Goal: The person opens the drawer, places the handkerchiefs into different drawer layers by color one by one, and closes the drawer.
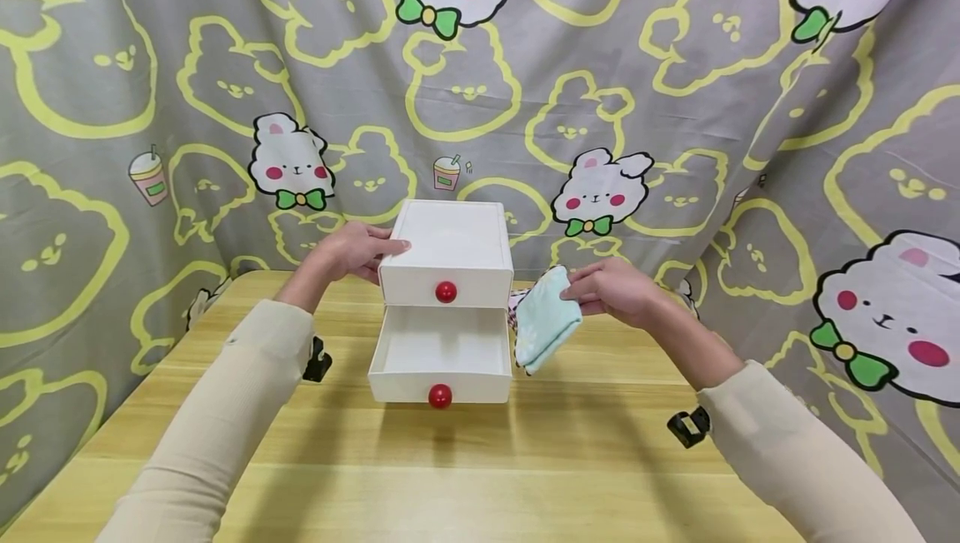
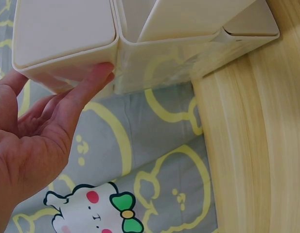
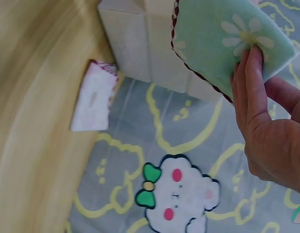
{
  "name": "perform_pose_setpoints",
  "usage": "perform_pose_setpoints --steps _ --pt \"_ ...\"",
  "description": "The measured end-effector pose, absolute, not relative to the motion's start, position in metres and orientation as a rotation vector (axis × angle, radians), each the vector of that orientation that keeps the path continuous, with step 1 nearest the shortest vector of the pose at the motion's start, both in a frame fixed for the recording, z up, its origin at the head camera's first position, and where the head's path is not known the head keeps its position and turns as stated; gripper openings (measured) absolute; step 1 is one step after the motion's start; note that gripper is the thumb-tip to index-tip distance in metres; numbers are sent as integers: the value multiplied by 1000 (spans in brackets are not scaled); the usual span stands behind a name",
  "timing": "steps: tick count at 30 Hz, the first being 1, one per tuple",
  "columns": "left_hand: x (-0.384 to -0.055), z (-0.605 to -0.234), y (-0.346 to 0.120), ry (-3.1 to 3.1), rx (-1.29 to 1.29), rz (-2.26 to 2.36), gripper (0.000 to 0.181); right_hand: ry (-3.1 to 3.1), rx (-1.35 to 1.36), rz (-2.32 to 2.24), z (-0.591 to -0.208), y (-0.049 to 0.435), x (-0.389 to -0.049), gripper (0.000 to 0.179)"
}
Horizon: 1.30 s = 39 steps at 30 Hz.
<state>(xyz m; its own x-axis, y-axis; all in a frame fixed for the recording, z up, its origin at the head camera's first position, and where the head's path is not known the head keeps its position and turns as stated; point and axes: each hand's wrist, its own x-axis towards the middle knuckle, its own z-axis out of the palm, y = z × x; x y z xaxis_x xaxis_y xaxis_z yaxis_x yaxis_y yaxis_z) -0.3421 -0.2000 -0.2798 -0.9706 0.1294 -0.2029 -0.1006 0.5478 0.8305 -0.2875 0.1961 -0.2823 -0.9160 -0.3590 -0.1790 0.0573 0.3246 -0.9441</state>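
Observation:
A white drawer unit with red round knobs stands on the table. Its upper drawer front is closed; the lower drawer is pulled out and bare inside. My left hand grips the unit's upper left edge, one digit on top and the others along the side. To the right of the unit, my right hand pinches a folded pale green hand towel by its edge. The towel has a white daisy and a dark red stitched border, and hangs above the table.
Beside the unit, a second folded cloth, whitish with dark red trim, lies on the wooden table. A grey curtain with cartoon prints hangs behind and around the table. Small black devices show near both wrists.

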Motion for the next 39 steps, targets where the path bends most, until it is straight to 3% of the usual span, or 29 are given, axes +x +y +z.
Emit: perform_pose_setpoints --steps 9,39 --pt "-340 -278 -199 2543 14 1390 69 2234 -391 -1551 -256 182 -275 26" --pt "-341 -278 -199 2535 10 1382 68 2234 -372 -1634 -262 135 -278 31"
